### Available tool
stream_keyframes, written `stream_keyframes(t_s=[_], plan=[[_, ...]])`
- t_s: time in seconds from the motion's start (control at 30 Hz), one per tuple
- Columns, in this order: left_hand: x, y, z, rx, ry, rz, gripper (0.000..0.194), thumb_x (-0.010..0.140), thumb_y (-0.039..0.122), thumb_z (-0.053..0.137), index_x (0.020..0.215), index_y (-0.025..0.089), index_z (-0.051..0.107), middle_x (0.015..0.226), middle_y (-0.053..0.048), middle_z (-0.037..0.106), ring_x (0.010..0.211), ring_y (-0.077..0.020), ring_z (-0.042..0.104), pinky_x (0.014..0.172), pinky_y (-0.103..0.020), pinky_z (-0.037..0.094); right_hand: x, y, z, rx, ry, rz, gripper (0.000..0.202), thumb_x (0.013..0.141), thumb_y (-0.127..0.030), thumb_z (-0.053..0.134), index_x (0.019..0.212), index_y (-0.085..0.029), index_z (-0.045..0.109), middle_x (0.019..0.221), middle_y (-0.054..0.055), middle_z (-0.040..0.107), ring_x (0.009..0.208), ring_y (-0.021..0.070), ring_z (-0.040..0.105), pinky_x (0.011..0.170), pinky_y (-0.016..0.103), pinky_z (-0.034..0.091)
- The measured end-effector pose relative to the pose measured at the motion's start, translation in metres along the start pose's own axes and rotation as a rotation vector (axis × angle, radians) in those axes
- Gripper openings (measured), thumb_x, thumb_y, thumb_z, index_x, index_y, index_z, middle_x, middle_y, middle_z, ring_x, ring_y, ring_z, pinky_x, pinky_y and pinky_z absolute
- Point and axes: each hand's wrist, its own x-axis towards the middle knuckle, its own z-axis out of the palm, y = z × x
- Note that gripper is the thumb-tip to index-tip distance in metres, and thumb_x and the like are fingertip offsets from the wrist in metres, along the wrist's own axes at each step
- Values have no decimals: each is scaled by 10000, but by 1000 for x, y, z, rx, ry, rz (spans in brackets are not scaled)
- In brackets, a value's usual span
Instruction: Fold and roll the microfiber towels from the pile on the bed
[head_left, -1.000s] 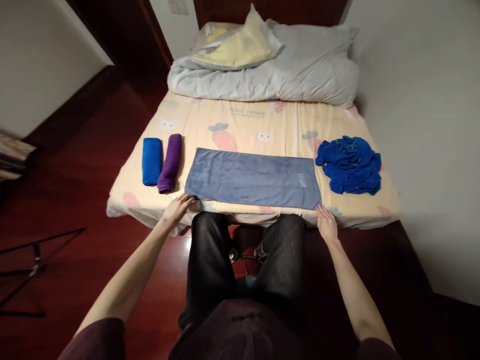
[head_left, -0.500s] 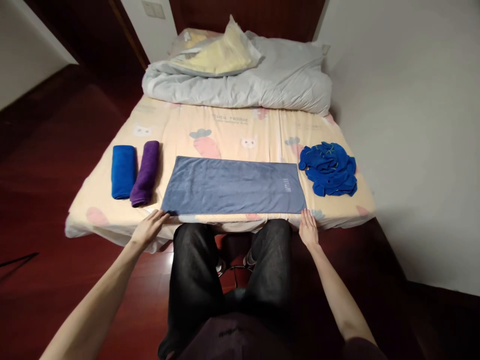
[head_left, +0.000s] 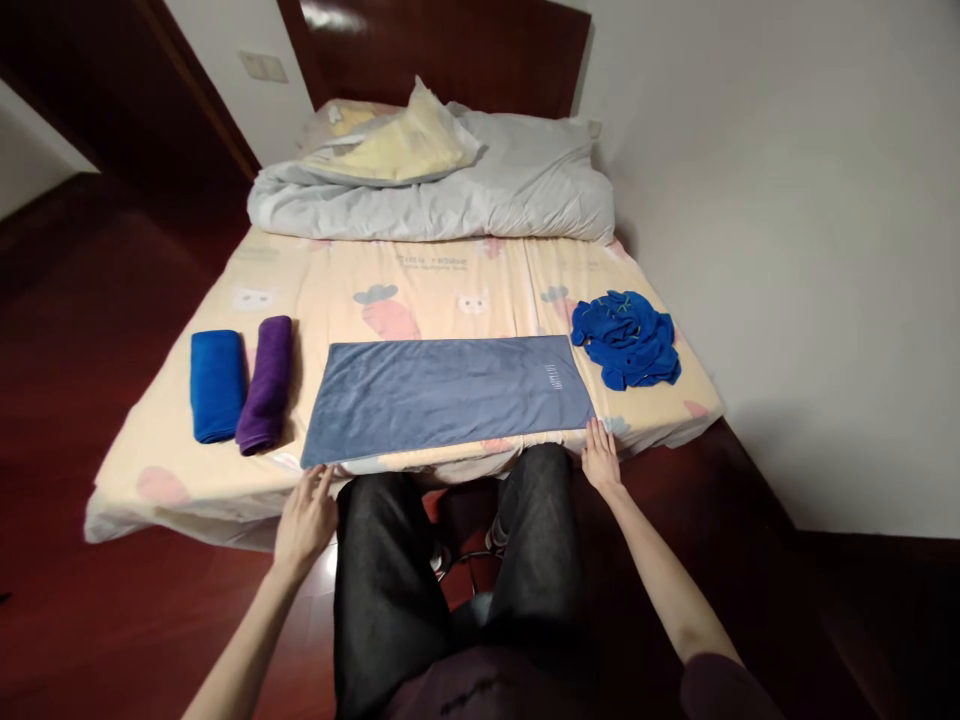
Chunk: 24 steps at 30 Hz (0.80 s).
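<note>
With the left hand (head_left: 304,522) and right hand (head_left: 602,460) at the grey-blue towel's (head_left: 450,395) near corners, fingers extended, grip indiscernible, uneven pulling could skew the towel, flat along the bed's (head_left: 315,290) front edge.

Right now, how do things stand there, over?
Left grip and right grip at near corners of gray-blue towel. Towel spread flat on bed. No object atop it; crumpled blue cloth beside.

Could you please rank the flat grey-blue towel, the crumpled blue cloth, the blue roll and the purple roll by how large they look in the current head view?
1. Flat grey-blue towel
2. Crumpled blue cloth
3. Blue roll and purple roll: too alike to rank
</note>
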Motion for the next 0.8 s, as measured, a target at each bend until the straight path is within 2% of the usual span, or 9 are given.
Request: stream_keyframes(t_s=[0.07,0.13,0.23,0.3,0.4,0.53,0.6,0.7,0.8], plan=[[-10,36,4,-56,86,-63,834,943,173,396,1737,270,158,1617,-210,482,1521,-397,481,1227,-633,451,3,-8,-9,23,1,40,642,996,-148,374,1622,-18,444,1718,220,367,1642,351,305,1348,599,237],[-21,77,7,-129,37,-70,724,977,188,390,1695,267,336,1577,-186,552,1497,-362,521,1226,-591,475,10,-20,-21,57,27,73,605,1019,-156,350,1583,3,496,1694,243,402,1639,361,310,1343,614,233],[-33,134,6,-118,-54,-40,517,1002,241,446,1477,232,649,1490,-158,657,1528,-402,475,1283,-693,333,31,-52,-43,125,59,51,571,1048,-180,348,1566,-38,541,1662,233,465,1615,340,365,1328,598,280],[-30,161,3,-130,-125,0,431,1006,232,459,1327,191,743,1434,-153,701,1513,-397,497,1313,-714,226,53,-79,-57,170,11,-1,534,1050,-163,358,1511,-86,615,1608,207,549,1547,309,469,1290,542,370],[-13,184,5,-275,-239,-13,378,1012,240,460,1184,174,790,1247,-149,785,1331,-345,664,1322,-657,244,97,-124,-74,211,-164,-125,455,1047,-133,399,1353,-143,736,1406,162,721,1344,263,642,1188,408,491],[16,206,23,-754,-367,-249,392,1031,413,490,1181,188,773,1131,-127,816,1074,-287,777,1096,-494,563,161,-181,-79,294,-332,-297,407,1030,-80,447,1249,-178,776,1291,111,776,1249,220,702,1106,306,521],[27,220,35,-1010,-358,-383,436,1013,513,545,1202,183,757,1079,-124,823,1030,-278,789,995,-442,611,190,-205,-73,376,-420,-349,367,1018,-63,478,1181,-164,791,1217,105,801,1171,204,738,1055,283,538],[44,241,48,-1341,-276,-561,521,926,616,697,1185,167,751,1029,-125,823,969,-258,791,985,-425,613,227,-233,-57,497,-576,-373,270,976,-39,561,1069,-137,795,1031,92,829,993,174,776,941,248,568],[60,255,57,-1640,-210,-737,605,819,636,829,1162,143,752,1001,-125,814,912,-234,783,972,-423,616,258,-252,-39,580,-696,-317,121,960,-87,659,941,-138,766,880,72,813,772,143,756,827,235,596]])
